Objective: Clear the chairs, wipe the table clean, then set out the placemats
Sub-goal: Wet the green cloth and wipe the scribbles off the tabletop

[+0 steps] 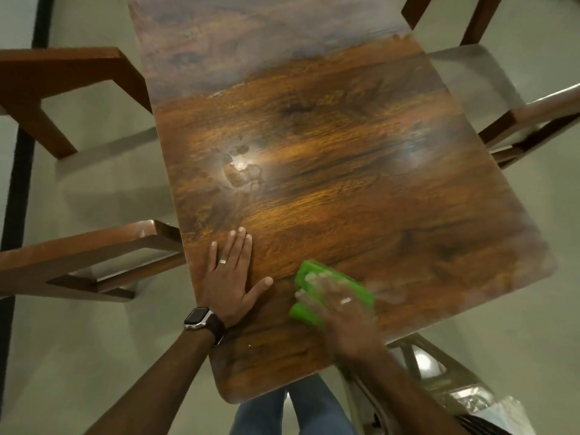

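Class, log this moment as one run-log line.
step: wiping | right hand: pressing green cloth on table | left hand: flat on table | placemats: none visible

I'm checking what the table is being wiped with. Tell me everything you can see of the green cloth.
The green cloth is bright lime green and looks soft and thick, folded or bunched into a rough pad with rounded edges. It lies flat on the wooden table near the near edge, to the right of the left hand, which is apart from it. The right hand presses down on top, covering its middle. Both are motion-blurred, so weave and exact folds cannot be told.
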